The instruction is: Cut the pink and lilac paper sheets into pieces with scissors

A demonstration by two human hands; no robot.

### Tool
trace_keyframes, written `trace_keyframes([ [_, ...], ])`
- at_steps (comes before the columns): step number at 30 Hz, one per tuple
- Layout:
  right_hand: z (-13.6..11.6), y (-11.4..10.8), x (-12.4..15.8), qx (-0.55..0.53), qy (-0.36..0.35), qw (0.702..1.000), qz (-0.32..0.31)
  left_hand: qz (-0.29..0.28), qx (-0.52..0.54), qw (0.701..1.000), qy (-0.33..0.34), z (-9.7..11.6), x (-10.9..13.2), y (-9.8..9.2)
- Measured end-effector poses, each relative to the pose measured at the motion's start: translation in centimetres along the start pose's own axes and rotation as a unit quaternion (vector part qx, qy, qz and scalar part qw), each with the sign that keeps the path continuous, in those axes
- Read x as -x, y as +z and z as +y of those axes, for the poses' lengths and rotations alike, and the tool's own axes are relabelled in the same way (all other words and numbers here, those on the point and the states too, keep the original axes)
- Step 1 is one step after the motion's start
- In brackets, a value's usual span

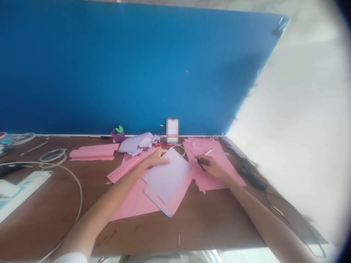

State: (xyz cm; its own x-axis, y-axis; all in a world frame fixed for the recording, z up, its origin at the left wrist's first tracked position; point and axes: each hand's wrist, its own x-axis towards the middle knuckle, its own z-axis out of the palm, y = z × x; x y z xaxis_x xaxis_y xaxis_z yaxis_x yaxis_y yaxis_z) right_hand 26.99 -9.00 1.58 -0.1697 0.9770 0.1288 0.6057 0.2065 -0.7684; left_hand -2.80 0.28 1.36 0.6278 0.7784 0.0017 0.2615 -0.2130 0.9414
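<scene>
Here we go: our left hand (156, 158) lies flat, fingers open, on a lilac paper sheet (167, 175) atop pink paper (134, 201), while our right hand (211, 165) closes its fingers around a white pen (208, 152) over another pink sheet (222, 181).

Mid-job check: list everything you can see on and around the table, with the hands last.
Board: one, blue, upright behind the table.
Table: one, brown, under everything.
Pink paper sheets: several, pink, left, centre and right.
Lilac paper sheet: one, pale lilac, on pink paper at centre.
Crumpled paper: one bunch, lilac, back centre.
Marked strip: one, pink, left of the lilac sheet.
Pot: one, purple with green leaves, back edge.
Blurred upright object: one, white and pink, back edge; kind unclear.
Red pen: one, red, back centre.
White cable: coiled, white, left.
Black cable: one bundle, black, right.
Pen-like tool: one, white, in the right hand.
Left hand: one, resting on the lilac sheet's edge.
Right hand: one, gripping the tool over pink paper.
</scene>
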Motion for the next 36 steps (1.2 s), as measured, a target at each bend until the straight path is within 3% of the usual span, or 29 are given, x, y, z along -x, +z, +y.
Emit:
trace_keyframes([
  [4, -0.1, 0.0, 0.0, -0.002, 0.001, 1.0, -0.005, 0.008, 0.013, 1.0, -0.004, -0.2, 0.1, 0.2],
  [11, 1.3, -1.2, -0.3, -0.064, 0.018, 0.997, -0.037, 0.054, 0.023, 0.997, 0.056, -0.3, 0.0, 0.5],
  [21, 1.7, -1.3, -0.2, -0.031, -0.021, 0.996, -0.075, 0.109, 0.053, 0.992, 0.022, -1.7, -0.9, 0.4],
  [36, 2.7, -1.5, -0.4, -0.018, -0.041, 0.997, -0.069, 0.122, 0.099, 0.987, -0.009, -3.0, -1.5, -0.1],
])
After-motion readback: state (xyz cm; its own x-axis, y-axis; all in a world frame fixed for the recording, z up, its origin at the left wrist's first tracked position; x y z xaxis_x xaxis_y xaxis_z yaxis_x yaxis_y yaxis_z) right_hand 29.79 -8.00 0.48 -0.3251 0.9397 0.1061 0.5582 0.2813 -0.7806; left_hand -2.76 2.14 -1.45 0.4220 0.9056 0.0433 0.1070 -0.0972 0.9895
